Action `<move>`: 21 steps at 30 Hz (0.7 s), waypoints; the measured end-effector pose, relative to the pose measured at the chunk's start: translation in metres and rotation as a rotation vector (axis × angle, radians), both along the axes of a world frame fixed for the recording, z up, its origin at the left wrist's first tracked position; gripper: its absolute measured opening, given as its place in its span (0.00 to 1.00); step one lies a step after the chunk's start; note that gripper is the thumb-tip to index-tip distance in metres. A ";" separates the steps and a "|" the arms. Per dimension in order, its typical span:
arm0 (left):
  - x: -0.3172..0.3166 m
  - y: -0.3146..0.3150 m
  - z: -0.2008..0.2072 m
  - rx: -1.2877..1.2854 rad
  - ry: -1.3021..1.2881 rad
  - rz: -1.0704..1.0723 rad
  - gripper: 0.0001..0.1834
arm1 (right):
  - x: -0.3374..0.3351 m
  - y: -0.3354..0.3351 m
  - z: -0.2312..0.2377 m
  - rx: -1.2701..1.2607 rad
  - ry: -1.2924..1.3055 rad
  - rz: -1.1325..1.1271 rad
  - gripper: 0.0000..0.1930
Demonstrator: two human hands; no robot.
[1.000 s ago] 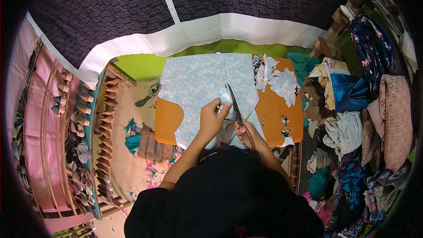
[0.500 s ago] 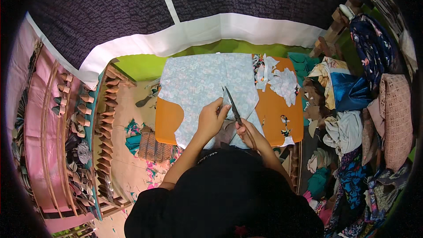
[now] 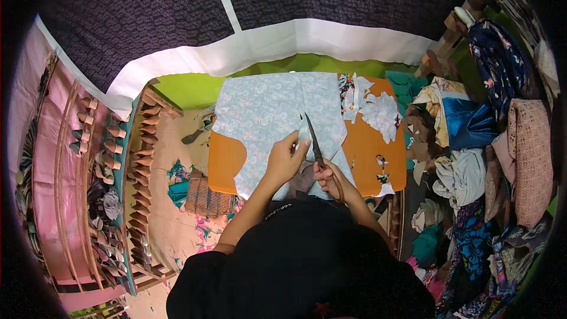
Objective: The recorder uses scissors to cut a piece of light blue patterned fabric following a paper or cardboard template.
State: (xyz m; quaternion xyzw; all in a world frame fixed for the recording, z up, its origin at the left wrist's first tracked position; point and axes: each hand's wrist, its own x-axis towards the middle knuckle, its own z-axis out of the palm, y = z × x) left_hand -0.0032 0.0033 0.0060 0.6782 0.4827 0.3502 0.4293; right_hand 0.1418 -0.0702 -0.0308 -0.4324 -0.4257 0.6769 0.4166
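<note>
A large piece of pale blue-grey patterned cloth [image 3: 264, 101] lies spread over the orange tabletop [image 3: 227, 160]. My right hand [image 3: 333, 178] grips a pair of dark scissors [image 3: 316, 149] by the handles, the long blades pointing away from me and slightly left over the cloth. Just left of the blades, my left hand [image 3: 284, 159] is closed, thumb and fingers pinching the cloth. A pale strip of it stands up between that hand and the scissors. A brownish piece of fabric [image 3: 303, 178] lies between my wrists at the near edge.
White and patterned scraps [image 3: 380, 113] sit on the table's right side. Heaped fabrics [image 3: 466, 121] crowd the right. Racks of shoe-shaped pieces [image 3: 142, 195] stand at the left, and scraps litter the floor. A dark curtain [image 3: 331, 0] with a white border hangs beyond the table.
The scissors have shifted slightly up and to the right. My left hand has moved a little to the right, and a pale bit of cloth now shows raised beside the blades.
</note>
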 end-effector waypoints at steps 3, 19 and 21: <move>0.001 -0.002 0.003 -0.084 -0.035 0.016 0.17 | 0.000 0.000 0.003 0.038 -0.059 -0.008 0.33; 0.004 -0.001 0.015 0.031 -0.240 0.220 0.14 | 0.003 -0.001 0.002 0.092 -0.084 -0.023 0.32; 0.004 -0.001 0.012 0.009 -0.156 0.248 0.13 | -0.001 -0.002 0.008 0.065 -0.071 -0.020 0.33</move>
